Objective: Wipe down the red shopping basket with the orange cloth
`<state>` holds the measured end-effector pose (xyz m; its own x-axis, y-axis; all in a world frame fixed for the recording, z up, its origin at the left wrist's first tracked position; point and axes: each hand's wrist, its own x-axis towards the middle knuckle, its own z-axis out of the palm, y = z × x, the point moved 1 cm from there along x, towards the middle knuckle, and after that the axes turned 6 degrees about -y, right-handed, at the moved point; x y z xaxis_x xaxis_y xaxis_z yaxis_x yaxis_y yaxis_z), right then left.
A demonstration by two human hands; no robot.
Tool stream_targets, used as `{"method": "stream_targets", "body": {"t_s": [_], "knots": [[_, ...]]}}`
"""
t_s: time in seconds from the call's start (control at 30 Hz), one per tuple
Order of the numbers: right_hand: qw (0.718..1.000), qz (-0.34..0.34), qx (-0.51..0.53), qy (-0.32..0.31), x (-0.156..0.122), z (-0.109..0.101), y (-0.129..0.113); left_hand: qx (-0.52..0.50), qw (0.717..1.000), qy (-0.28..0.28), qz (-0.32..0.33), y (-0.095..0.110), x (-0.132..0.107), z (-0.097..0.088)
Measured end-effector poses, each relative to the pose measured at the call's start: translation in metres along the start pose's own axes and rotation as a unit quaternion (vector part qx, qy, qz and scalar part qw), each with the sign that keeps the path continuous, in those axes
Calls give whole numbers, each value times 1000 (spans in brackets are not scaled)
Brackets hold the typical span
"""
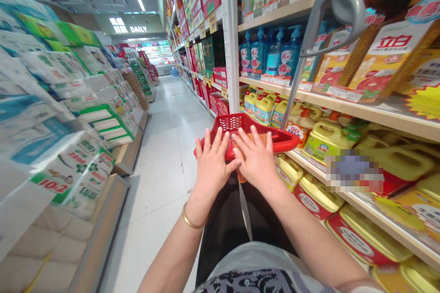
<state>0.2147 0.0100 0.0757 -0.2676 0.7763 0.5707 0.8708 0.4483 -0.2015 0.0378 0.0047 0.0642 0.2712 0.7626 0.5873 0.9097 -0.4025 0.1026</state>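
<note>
My left hand (213,162) is held palm down with its fingers spread and nothing in it. Beside it, my right hand (256,158) is also stretched flat, fingers apart. The two thumbs come close together or touch. Just beyond and below both hands is a red plastic shopping basket (233,122) with a perforated wall; my hands hide much of it. From its right side a metal rod rises to a grey pull handle (355,7), which neither hand touches. An orange-brown thing (241,176) shows partly under my right hand; its kind is unclear.
Shelves on the right hold blue pump bottles (285,60), boxed goods (385,57) and yellow jugs (323,139), with a shelf edge (378,114) near my right arm. Packs of tissue paper (68,165) are stacked on the left. A white-tiled aisle floor (165,137) runs between.
</note>
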Motion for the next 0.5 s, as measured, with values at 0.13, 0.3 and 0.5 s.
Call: {"method": "stream_targets", "body": {"t_s": [0.13, 0.3, 0.5], "knots": [[999, -35, 36, -19, 4, 4, -14, 19, 999, -9, -38, 5, 9, 3], [996, 91, -5, 17, -10, -10, 41, 23, 999, -6, -43, 2, 0, 8], [996, 88, -18, 19, 1, -9, 33, 17, 999, 10, -40, 0, -1, 10]]}}
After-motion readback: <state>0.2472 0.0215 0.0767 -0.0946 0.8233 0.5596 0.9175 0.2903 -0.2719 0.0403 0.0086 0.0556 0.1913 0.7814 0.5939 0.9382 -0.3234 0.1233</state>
